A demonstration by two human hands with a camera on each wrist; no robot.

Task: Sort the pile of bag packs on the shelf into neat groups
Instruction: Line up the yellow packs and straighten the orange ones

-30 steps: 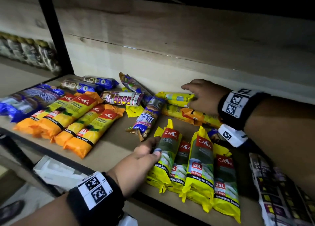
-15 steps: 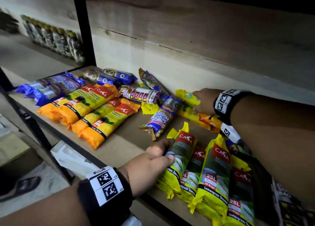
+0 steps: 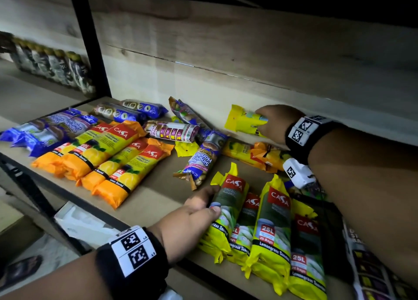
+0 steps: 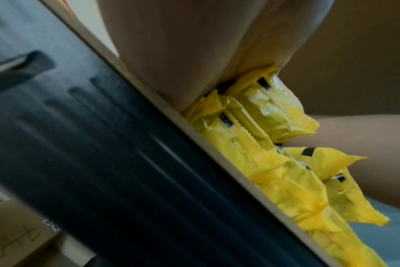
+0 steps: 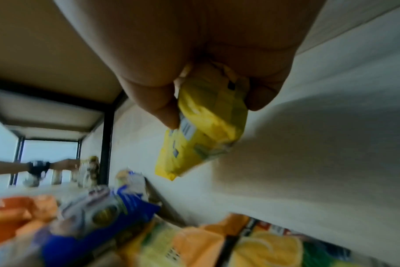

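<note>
Head view: the right hand (image 3: pixel 274 123) grips a crinkly yellow plastic pack (image 3: pixel 243 121) lifted off the wooden shelf (image 3: pixel 158 193); the left hand (image 3: pixel 192 218) clasps the yellow-green lemongrass row (image 3: pixel 271 227). Orange packs (image 3: pixel 108 159) look grouped; the mixed middle pile (image 3: pixel 199 155) remains.

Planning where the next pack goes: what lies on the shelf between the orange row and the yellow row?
In the head view, between the orange row and the yellow row: bare shelf in front, and one purple Singlet Handle pack lying farther back.
</note>
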